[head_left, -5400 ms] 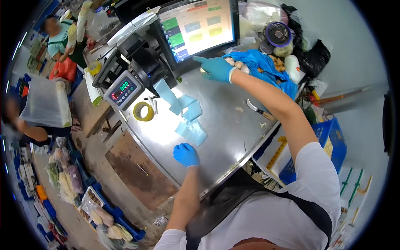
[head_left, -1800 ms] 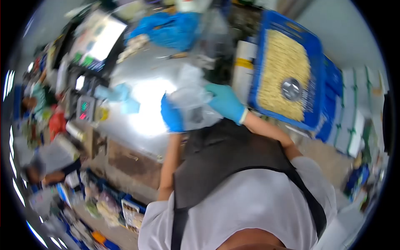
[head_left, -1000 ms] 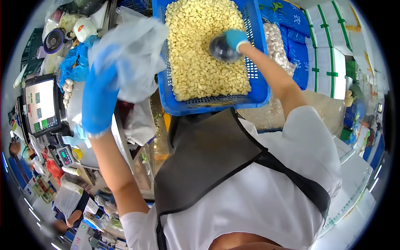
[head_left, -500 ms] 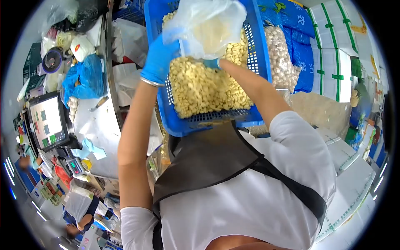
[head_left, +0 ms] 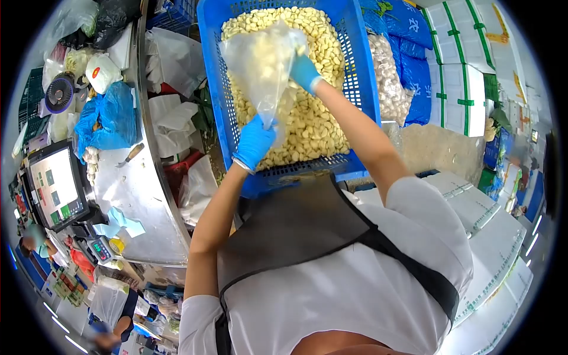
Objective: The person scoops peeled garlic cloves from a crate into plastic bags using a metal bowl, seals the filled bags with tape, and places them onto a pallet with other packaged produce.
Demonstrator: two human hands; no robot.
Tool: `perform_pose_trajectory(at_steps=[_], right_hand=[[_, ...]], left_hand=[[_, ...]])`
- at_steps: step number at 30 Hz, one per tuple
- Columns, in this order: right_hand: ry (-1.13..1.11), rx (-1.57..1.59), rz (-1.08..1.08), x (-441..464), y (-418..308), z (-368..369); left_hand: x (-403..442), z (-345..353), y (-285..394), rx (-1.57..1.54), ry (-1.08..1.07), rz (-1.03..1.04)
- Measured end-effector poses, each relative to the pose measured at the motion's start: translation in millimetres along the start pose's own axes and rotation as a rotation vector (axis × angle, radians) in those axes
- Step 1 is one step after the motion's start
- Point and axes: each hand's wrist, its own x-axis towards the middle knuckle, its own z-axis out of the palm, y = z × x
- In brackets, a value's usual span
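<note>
A blue crate [head_left: 362, 71] full of peeled pale cloves [head_left: 322, 133] stands in front of me. Over the cloves hangs a clear plastic bag [head_left: 251, 71] with some pale cloves inside. My left hand [head_left: 255, 142], in a blue glove, is closed on the bag's lower, gathered end. My right hand [head_left: 304, 72], in a teal glove, is at the bag's right side near its upper part; its fingers are partly hidden by the bag, and what they hold cannot be made out. The scoop is not visible.
To the left, a metal table [head_left: 139, 195] bears a monitor [head_left: 56, 186], a scale [head_left: 100, 250], a knife [head_left: 131, 155] and a blue bag [head_left: 109, 121]. Right of the crate are a sack of bulbs [head_left: 387, 83] and white boxes [head_left: 464, 97]. Two other people are at lower left.
Over the last second, my left hand has moved from the table side to above the crate with the bag. The bag now holds cloves. The scoop seen in my right hand earlier no longer shows.
</note>
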Motion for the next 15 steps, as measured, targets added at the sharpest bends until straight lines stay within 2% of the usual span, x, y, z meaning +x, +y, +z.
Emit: perform_pose_trajectory(at_steps=[1, 3, 6, 9, 11, 13, 15], right_hand=[[0.134, -0.077, 0.132, 8.8, -11.8, 9.6], [0.215, -0.229, -0.289, 19.7, -54.8, -24.0], [0.131, -0.187, -0.53, -5.5, -103.0, -73.5], [0.517, 0.07, -0.55, -30.2, -85.4, -110.6], [0.507, -0.17, -0.05, -59.4, -45.6, -100.4], [0.195, -0.195, 0.093, -89.7, 27.4, -56.8], [-0.207, -0.17, 0.35, -108.6, 44.0, -37.3]], left_hand=[[-8.1, -7.9, 14.9, -0.122, -0.025, 0.027], [-13.2, -13.6, 15.3, -0.434, -0.004, 0.052], [8.5, -34.6, 0.0, -0.949, 0.12, 0.038], [11.2, -43.7, -10.5, -1.158, 0.142, 0.014], [6.5, -37.5, -4.4, -1.269, 0.177, 0.005], [0.7, -28.8, -10.4, -1.269, 0.2, 0.017], [-9.0, -24.0, -1.2, -1.305, 0.242, -0.008]])
